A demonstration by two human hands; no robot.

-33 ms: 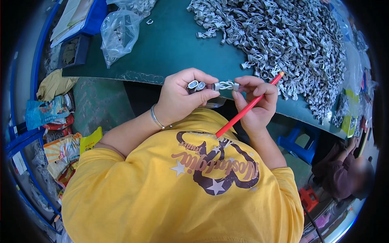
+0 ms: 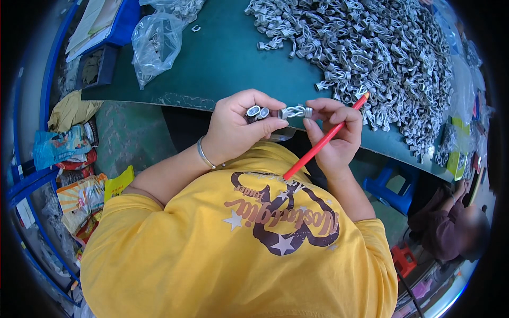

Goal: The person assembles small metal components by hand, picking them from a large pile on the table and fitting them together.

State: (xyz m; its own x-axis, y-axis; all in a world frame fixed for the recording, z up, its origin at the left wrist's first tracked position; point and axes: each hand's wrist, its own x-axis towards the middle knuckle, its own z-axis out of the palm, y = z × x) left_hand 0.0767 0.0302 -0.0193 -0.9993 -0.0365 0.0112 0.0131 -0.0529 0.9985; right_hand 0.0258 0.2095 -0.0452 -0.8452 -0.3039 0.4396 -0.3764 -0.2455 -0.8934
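My left hand [image 2: 237, 123] is closed with a grey twisted metal fitting [image 2: 295, 112] pinched at one end between thumb and fingers. Two more such fittings [image 2: 257, 111] are tucked in the same hand, their oval open ends showing. The pinched fitting lies sideways, with ribbed collars at its ends and twisted strands between. At its other end, the thumb and fingertips of my right hand [image 2: 336, 135] grip it. Slanting through the right hand's fingers is a red pencil [image 2: 323, 142], its tip up toward the heap and its other end near my shirt.
A large heap of similar fittings [image 2: 366, 47] covers the right of the green table [image 2: 217, 53]. A clear plastic bag [image 2: 157, 47] and one loose fitting [image 2: 196, 28] lie at the left. A blue stool [image 2: 392, 188] stands below; another person [image 2: 448, 228] sits at the far right.
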